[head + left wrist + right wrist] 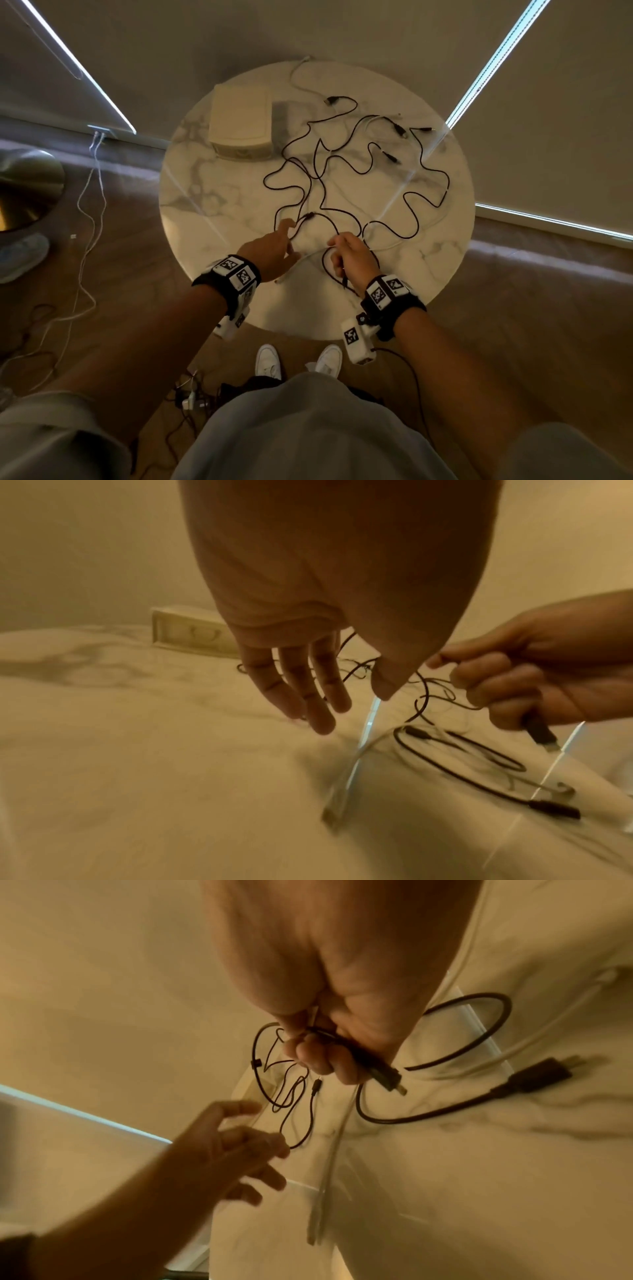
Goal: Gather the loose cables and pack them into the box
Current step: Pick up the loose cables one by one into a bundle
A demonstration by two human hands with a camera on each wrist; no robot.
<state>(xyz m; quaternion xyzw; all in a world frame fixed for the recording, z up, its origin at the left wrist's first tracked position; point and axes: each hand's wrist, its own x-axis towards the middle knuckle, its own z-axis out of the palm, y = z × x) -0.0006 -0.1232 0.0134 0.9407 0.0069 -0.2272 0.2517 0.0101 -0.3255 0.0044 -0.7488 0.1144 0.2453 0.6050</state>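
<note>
From the head view, the loose cables (356, 178) are sprawling across the middle and right half of the round marble worktop (205, 219), their tangle running roughly from the near edge toward the far edge. The box (241, 123) is sitting closed near the far left edge, well apart from both hands. The right hand (352, 257) is curling round a black cable (329, 263) by the near edge, with a plug end hanging below the fist. The left hand (270, 248) is reaching forward with fingers extended, its fingertips touching or just beside a black loop; it looks the nearer one to the box.

From the left wrist view, the left hand (301, 685) is hanging relaxed and holding nothing, fingers spread above the marble. The box (192, 634) is lying straight ahead of it, beyond the cables. The right hand (534, 685) is gripping its cable at the right, plug pointing down.

From the right wrist view, the right hand (325, 1047) is pinching the black cable (479, 1031), whose loop is curving away to the right. The left hand (236, 1153) is coming in empty from the lower left toward thinner loops, so the next gather probably falls to it.
</note>
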